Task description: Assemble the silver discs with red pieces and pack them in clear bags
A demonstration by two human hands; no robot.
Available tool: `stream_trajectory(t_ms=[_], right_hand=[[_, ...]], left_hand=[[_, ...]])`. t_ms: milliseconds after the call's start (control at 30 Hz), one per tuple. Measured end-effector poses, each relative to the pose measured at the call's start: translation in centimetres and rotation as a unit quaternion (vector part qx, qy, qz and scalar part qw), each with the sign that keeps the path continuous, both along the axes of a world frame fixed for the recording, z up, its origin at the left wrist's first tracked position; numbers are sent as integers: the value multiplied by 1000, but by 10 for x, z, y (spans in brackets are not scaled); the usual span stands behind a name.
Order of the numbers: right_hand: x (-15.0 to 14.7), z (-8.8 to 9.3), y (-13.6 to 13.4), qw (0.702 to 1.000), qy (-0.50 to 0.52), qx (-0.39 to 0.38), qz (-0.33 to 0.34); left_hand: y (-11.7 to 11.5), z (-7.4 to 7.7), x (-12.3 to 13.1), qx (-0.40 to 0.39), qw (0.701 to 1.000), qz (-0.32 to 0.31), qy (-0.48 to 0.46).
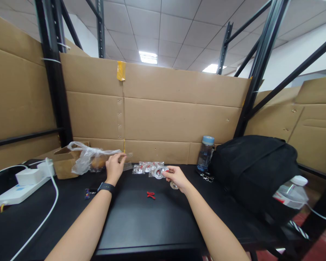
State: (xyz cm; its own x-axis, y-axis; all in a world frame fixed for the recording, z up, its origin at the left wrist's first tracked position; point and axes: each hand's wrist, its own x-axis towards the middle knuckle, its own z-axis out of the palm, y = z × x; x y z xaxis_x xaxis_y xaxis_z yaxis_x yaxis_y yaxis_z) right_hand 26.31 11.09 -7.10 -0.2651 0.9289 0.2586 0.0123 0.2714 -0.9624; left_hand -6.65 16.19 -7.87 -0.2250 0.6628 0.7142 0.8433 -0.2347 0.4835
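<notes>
A black table (146, 224) bears packets (143, 168), red pieces (151, 195), a backpack (252, 170).

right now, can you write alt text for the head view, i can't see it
A right hand holds a pale ring over a black table, while the left hand pinches clear plastic. Clear packets lie near the ring, a red item lies nearer the camera, and a black backpack sits at the right.

Slim dark wristband (107, 187), left arm (83, 223)

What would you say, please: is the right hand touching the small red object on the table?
Apart: the head view shows a gap of black tabletop between the right hand and the small red object.
</notes>
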Motion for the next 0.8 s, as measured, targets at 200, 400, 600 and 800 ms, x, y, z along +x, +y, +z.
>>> stream_trajectory(t_ms=[200, 400, 600, 800], right_hand=[[2, -4, 2, 1000, -5, 6, 4], [4, -3, 4, 1000, -1, 4, -14], [5, -18, 13, 994, -92, 41, -42], [6, -28, 17, 952, -254, 146, -92]], left_hand=[[4, -16, -2, -198, 976, -14, 94], [-5, -9, 4, -243, 965, -19, 94], [-25, 5, 38, -117, 976, -158, 99], [-50, -1, 96, -109, 903, -391, 143]])
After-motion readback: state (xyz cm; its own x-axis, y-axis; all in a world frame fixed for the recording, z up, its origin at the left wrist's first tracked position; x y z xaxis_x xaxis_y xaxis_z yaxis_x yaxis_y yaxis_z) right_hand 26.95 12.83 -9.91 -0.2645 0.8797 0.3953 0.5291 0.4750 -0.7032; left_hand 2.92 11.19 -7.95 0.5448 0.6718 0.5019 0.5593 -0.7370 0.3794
